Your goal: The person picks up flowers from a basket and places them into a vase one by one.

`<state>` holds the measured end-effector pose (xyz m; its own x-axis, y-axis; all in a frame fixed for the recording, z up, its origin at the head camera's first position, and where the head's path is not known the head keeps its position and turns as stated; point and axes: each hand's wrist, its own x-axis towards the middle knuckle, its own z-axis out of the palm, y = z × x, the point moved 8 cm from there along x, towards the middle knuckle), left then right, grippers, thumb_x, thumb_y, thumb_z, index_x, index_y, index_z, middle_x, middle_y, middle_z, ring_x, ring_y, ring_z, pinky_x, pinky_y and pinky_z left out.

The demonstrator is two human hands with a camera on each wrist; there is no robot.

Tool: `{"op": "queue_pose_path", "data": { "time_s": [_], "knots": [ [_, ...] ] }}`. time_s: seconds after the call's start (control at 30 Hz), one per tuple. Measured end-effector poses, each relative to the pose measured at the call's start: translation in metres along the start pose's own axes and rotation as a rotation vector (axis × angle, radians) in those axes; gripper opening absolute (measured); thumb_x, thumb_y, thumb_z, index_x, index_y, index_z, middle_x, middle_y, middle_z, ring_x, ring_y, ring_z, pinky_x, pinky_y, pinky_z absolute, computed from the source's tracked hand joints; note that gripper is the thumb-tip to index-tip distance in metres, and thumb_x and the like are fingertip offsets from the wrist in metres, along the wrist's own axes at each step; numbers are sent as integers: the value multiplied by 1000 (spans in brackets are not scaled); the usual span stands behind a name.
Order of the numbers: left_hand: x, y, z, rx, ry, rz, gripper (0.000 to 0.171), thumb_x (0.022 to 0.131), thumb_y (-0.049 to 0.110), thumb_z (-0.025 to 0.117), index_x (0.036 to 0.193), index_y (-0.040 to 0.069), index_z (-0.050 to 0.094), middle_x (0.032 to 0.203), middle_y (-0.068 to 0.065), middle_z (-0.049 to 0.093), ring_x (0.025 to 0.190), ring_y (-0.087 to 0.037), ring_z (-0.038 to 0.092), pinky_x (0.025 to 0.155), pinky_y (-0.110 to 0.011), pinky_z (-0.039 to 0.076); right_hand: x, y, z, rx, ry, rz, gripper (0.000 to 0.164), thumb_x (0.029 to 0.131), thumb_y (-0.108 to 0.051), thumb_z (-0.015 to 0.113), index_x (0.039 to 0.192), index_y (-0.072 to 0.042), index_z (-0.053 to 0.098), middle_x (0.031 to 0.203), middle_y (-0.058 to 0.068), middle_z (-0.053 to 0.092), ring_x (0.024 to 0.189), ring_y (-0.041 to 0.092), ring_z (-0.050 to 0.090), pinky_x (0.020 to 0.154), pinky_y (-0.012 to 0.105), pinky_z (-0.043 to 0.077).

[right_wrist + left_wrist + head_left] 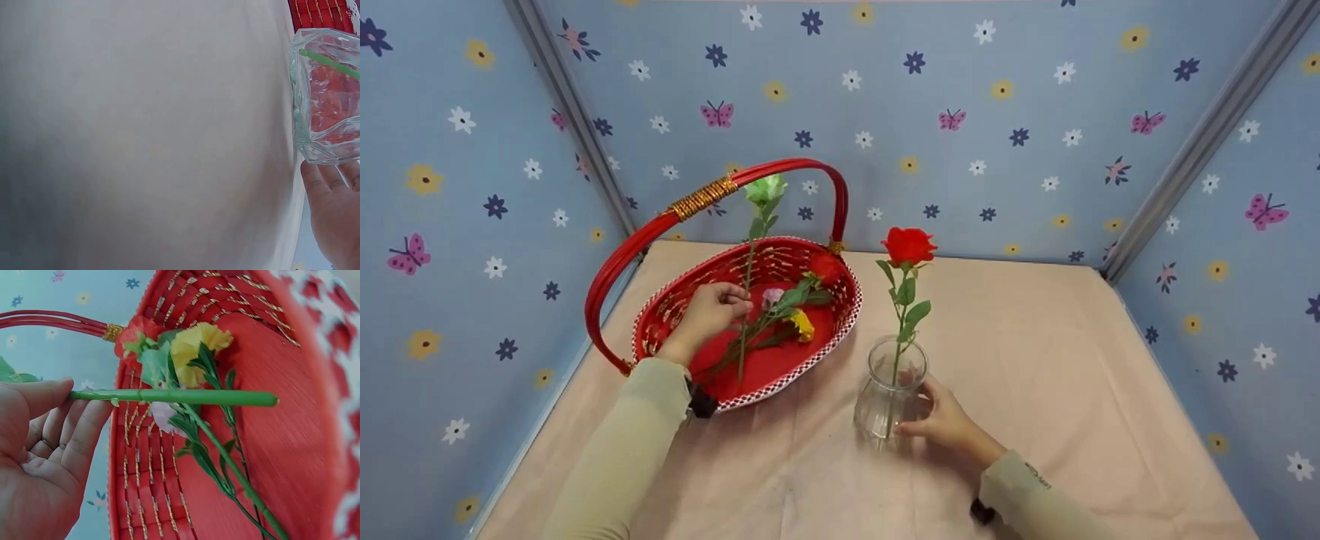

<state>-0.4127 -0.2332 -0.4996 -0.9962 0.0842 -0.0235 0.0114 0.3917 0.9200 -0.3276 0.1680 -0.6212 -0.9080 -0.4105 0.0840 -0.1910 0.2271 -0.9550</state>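
With the left hand (709, 318), pinches a pale green rose (766, 189) by its stem (202, 397), over the red basket (771, 367). With the right hand (951, 424), grips the side of a glass vase (873, 405) containing one red rose (909, 246), beside the basket.

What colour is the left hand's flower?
Pale green; the flower shows best in the head view.

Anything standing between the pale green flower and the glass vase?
Yes: the basket rim lies between the green flower and the glass vase, and the handle crosses the flower's top in the head view. A red rose occupies the vase, with room beside it.
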Motion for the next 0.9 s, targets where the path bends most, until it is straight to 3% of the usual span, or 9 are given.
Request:
{"op": "queue_pose_path", "data": {
  "time_s": [0.17, 0.33, 0.63, 0.9],
  "knots": [
    [0, 10, 3, 18, 21, 9, 24, 108, 13, 68, 122, -6, 69, 104, -12, 70, 88, -17, 70, 83, -40, 67, -1, 1, 1, -5, -8, 11, 93, 76, -3, 95, 155, 6, 46, 153, 32, 56, 144, 51, 54, 121, 61, 45],
    [-1, 23, 8, 22, 20, 33, 24, 108, 14, 69, 121, -6, 71, 102, -13, 73, 84, -15, 72, 73, -29, 65, -2, 1, 0, -19, -13, 24, 94, 78, -4, 94, 158, 3, 44, 152, 30, 58, 143, 50, 56, 121, 61, 45],
    [-4, 39, 21, -53, -34, -3, 25, 106, 14, 72, 120, -7, 70, 99, -7, 70, 82, -15, 72, 77, -37, 68, -4, 0, -1, -18, 7, 64, 96, 76, -1, 95, 158, 0, 45, 154, 28, 57, 146, 50, 53, 124, 61, 41],
    [-15, 45, 43, -133, -91, 6, 13, 104, 7, 72, 112, -3, 69, 92, -3, 68, 78, -13, 73, 70, -32, 67, -4, 0, 0, -20, 8, 62, 93, 76, -1, 94, 156, 0, 47, 153, 28, 58, 145, 51, 55, 122, 63, 43]
  ]
}}
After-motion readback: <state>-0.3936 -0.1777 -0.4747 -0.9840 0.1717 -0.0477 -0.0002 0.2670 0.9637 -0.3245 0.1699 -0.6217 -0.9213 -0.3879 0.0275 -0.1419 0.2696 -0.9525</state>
